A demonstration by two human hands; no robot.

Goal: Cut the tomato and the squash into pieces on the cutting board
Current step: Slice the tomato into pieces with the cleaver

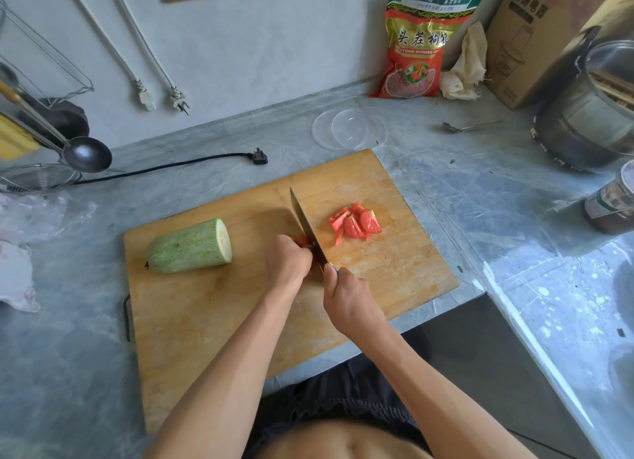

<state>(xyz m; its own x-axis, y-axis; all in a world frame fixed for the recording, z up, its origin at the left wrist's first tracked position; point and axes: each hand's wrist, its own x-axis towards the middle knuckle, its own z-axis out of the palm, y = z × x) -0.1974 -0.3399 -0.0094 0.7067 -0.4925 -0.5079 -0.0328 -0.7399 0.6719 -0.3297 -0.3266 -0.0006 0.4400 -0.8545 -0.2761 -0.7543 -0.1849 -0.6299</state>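
left hand (288,258): curled over a tomato piece (303,241), which we barely see (probably a wedge)
right hand (346,295): clamped on knife (303,220), handle hidden
cut tomato (356,222): right of blade
squash (190,246): uncut, left on cutting board (206,321)

The rectangular wooden cutting board (212,324) lies on the grey stone counter (68,355). The left hand (286,263) rests on the board, the steel knife blade (303,218) just to its right. The pale green squash half (188,247) lies left of that hand; the red tomato pieces (356,222) right of the blade. The right hand (346,295) sits nearer the person. A round clear plastic lid (348,129) lies beyond the board.
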